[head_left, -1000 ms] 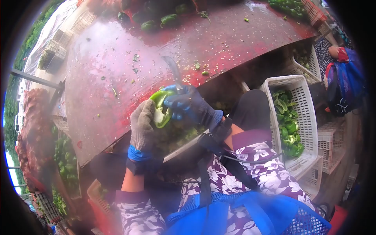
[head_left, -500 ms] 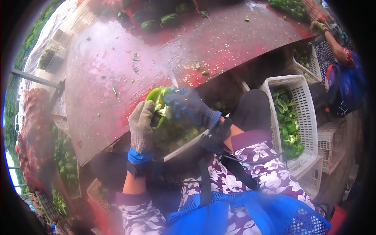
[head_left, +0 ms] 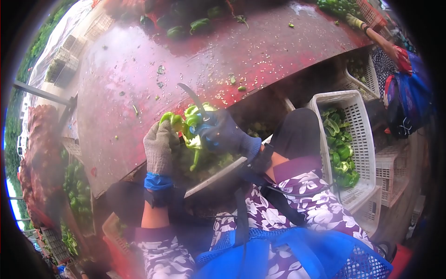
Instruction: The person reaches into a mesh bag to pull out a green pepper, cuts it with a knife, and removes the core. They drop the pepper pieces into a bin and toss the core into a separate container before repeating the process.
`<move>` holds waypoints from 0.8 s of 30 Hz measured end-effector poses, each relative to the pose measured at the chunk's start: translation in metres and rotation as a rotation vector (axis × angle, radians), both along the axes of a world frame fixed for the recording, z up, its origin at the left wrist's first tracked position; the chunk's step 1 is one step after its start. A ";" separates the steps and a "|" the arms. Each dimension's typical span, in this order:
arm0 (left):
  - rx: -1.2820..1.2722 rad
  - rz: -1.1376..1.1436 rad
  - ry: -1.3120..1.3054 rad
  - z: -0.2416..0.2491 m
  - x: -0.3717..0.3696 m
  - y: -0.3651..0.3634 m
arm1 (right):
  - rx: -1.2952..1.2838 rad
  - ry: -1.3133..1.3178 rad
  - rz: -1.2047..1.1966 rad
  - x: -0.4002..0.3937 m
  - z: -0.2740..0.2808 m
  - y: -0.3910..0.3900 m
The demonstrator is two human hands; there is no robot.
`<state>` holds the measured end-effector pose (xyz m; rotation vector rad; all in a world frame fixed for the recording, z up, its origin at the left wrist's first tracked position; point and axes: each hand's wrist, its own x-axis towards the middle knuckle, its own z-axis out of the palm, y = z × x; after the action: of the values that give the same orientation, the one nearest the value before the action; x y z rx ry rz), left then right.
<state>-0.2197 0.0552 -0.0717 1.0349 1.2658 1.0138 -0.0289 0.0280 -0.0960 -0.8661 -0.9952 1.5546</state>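
Observation:
My left hand (head_left: 160, 146), in a grey knit glove with a blue band at the wrist, is closed on one side of a cut green bell pepper (head_left: 189, 130). The pepper is split open, with pale core showing and its stem hanging down. My right hand (head_left: 227, 134), in a dark blue glove, grips a small curved knife (head_left: 189, 94) whose blade points up and left. Its fingers also press against the pepper's right part, and the knife's handle is hidden in them. Both hands are above a crate (head_left: 216, 176) of green pieces at the table's edge.
The red table (head_left: 125, 93) carries scattered seeds and scraps. Whole green peppers (head_left: 200, 25) lie at its far side. A white crate (head_left: 367, 135) of cut peppers stands to my right. A co-worker's gloved hand (head_left: 355, 21) reaches over peppers at upper right.
The pepper has been spread wider, and its stem now hangs down. The knife blade has swung up and left. My left hand moved slightly left; the co-worker's hand reached farther toward the peppers.

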 end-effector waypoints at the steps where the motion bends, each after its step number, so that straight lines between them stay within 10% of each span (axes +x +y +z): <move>1: 0.011 0.007 0.018 -0.006 0.000 0.001 | 0.053 -0.002 -0.015 -0.002 -0.005 0.000; 10: 0.106 0.153 0.189 -0.002 -0.032 0.014 | -0.106 -0.106 0.291 0.021 0.002 -0.015; 14: 0.064 -0.132 0.312 -0.013 -0.038 -0.010 | -0.318 0.006 0.023 0.032 0.011 -0.007; 17: 0.637 -0.108 0.819 -0.021 -0.028 -0.023 | -0.093 0.039 -0.142 0.031 -0.001 -0.008; 21: 0.228 -0.032 0.445 0.003 -0.012 -0.030 | -0.038 -0.140 -0.359 0.011 0.001 -0.008; 24: 0.320 -0.246 0.746 0.033 0.017 -0.040 | 0.168 -0.426 -0.451 0.000 -0.004 -0.006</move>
<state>-0.2026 0.0147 -0.0385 1.8811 1.5299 0.6603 -0.0292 0.0215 -0.1004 -1.2325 -1.1142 0.9103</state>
